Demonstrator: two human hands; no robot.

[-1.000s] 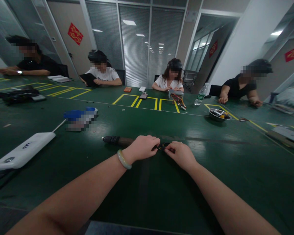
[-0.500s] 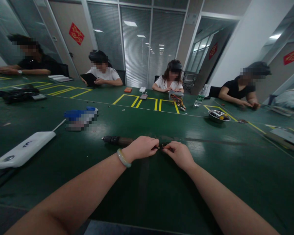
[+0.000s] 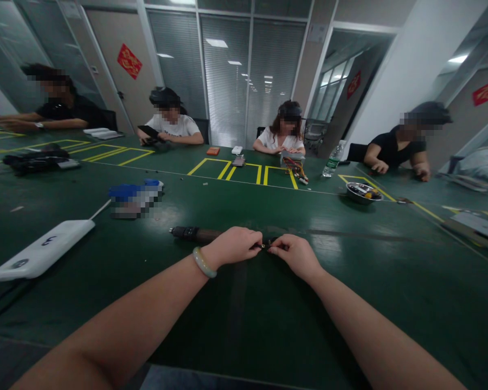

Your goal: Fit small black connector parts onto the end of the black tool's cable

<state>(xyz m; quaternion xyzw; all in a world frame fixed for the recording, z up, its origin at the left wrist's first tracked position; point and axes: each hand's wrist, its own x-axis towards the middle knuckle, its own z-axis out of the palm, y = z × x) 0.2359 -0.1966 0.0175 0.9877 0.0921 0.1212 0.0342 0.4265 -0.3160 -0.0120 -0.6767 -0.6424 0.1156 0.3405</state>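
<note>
Leftmost, a white flat device (image 3: 40, 251) lies on the green table (image 3: 390, 303). Near frame centre, the left hand (image 3: 236, 245) has its fingers closed around a dark cylindrical tool (image 3: 195, 234); the right hand (image 3: 295, 254) pinches a small dark part (image 3: 267, 245) at its tip. Upper right, a metal bowl (image 3: 364, 192) holds small items, too small to identify.

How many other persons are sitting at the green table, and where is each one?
4. One person at far left, one in a white shirt left of centre, one at centre, one in black at right. A pale sleeve at the right edge may belong to a fifth.
</note>
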